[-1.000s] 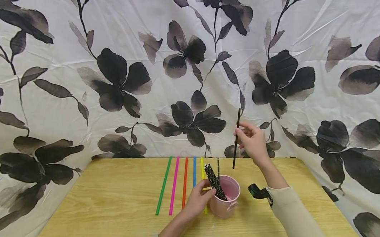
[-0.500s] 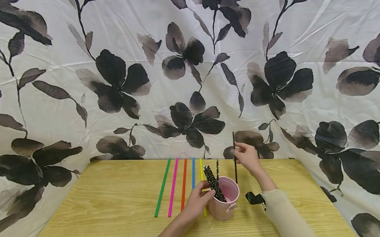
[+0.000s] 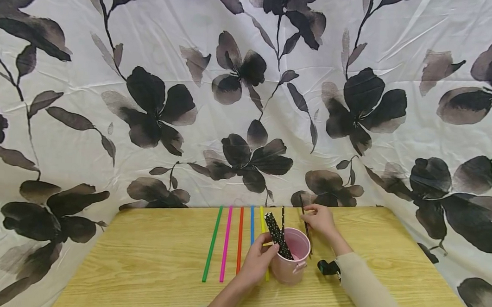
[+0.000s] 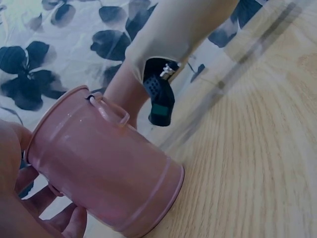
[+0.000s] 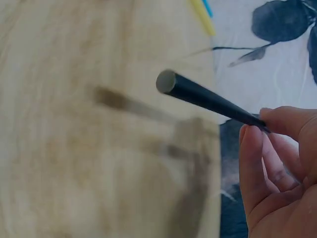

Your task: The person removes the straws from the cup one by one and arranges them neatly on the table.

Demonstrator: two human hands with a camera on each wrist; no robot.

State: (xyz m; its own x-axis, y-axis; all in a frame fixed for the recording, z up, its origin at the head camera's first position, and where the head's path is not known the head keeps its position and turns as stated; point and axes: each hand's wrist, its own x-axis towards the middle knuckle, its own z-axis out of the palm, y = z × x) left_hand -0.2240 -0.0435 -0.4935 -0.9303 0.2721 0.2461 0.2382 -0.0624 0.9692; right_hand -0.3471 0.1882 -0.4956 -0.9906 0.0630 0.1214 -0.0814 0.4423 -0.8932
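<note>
A small pink bucket [image 3: 287, 270] stands upright on the table, with black white-dotted straws [image 3: 278, 237] leaning in it toward the left. My left hand [image 3: 258, 261] holds the bucket at its left side and rim; in the left wrist view its fingers curl against the bucket wall [image 4: 104, 153]. To the right and behind the bucket, my right hand [image 3: 321, 219] pinches a plain black straw [image 3: 306, 230] between thumb and fingers. The right wrist view has the straw's round end [image 5: 166, 81] pointing toward the camera, its blurred shadow apart on the tabletop.
Left of the bucket lie colored straws in a row: green [image 3: 212, 244], pink [image 3: 226, 245], red [image 3: 240, 239], blue [image 3: 252, 223] and yellow [image 3: 262, 214], the last partly behind hand and bucket. A floral cloth [image 3: 213, 138] hangs behind the wooden table [image 3: 140, 259].
My right hand has lowered the black straw from above the table's back edge to just beside the bucket's right side. The left hand and bucket stay in place.
</note>
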